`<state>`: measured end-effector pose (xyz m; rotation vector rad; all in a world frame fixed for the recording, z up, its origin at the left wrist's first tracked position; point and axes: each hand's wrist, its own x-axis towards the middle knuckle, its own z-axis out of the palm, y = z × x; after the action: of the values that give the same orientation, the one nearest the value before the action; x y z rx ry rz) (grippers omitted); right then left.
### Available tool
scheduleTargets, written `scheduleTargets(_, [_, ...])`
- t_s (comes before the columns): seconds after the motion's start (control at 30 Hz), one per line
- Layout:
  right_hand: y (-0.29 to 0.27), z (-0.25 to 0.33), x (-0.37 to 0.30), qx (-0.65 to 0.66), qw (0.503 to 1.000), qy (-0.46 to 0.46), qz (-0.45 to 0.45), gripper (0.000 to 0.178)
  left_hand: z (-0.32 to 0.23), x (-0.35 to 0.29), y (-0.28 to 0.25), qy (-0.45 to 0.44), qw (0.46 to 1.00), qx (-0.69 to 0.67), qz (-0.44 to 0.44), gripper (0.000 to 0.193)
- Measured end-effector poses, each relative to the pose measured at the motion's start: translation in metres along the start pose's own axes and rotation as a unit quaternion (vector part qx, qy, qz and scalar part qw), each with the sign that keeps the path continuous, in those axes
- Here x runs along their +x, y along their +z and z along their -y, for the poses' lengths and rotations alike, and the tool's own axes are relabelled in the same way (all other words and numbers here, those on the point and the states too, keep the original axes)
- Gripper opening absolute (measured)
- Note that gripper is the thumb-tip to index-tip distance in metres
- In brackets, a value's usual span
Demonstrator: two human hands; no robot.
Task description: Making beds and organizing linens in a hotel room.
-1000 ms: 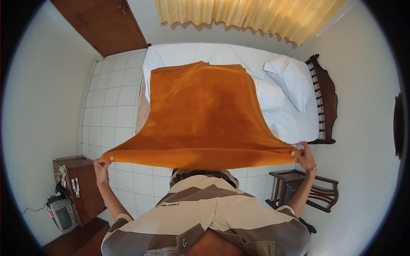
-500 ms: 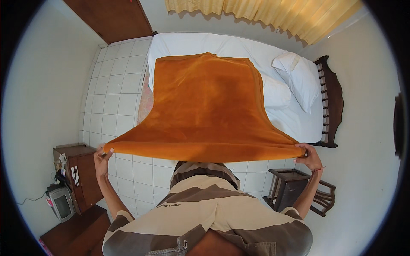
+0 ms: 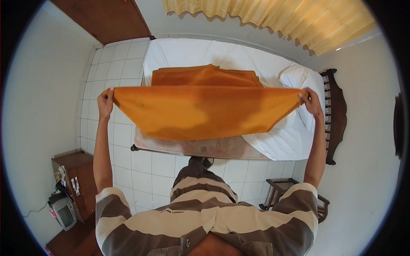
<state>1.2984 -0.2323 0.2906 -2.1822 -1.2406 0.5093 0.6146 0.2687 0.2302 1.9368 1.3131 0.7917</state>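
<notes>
An orange blanket (image 3: 205, 111) stretches taut between my two raised hands over the bed. My left hand (image 3: 105, 102) pinches its left corner, and my right hand (image 3: 311, 101) grips the right corner. The held edge runs nearly straight across, with cloth hanging below it toward me. Behind that edge, the far part of the blanket lies folded in layers on a white sheet (image 3: 183, 51). The sheet is pulled aside at the near left, where a pinkish patterned mattress (image 3: 192, 147) shows.
White pillows (image 3: 295, 77) lie by the dark wooden headboard (image 3: 337, 115) on the right. A wooden chair (image 3: 277, 187) stands at the lower right. A brown cabinet (image 3: 81, 179) and a small grey television (image 3: 65, 215) are at the lower left. Yellow curtains (image 3: 265, 17) hang beyond the bed.
Both hands have lifted and pushed forward, away from my body, carrying the blanket's near edge over the bed. The mattress side has come into view, and the blanket's underside now faces me.
</notes>
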Motion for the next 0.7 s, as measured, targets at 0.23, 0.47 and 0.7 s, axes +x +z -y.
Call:
scheduleTargets(0.23, [0.076, -0.062, 0.219, -0.104, 0.987, 0.043, -0.111, 0.025, 0.087, 0.193, 0.128, -0.046, 0.996, 0.064, 0.036, 0.05])
scheduleTargets(0.47, [0.165, -0.081, 0.277, -0.265, 0.927, 0.225, -0.144, 0.024, 0.159, 0.215, 0.246, -0.169, 0.97, 0.168, 0.042, 0.043])
scheduleTargets(0.7, [0.181, -0.116, 0.314, -0.243, 0.929, 0.229, -0.157, 0.023, 0.173, 0.24, 0.262, -0.215, 0.957, 0.196, 0.002, 0.043])
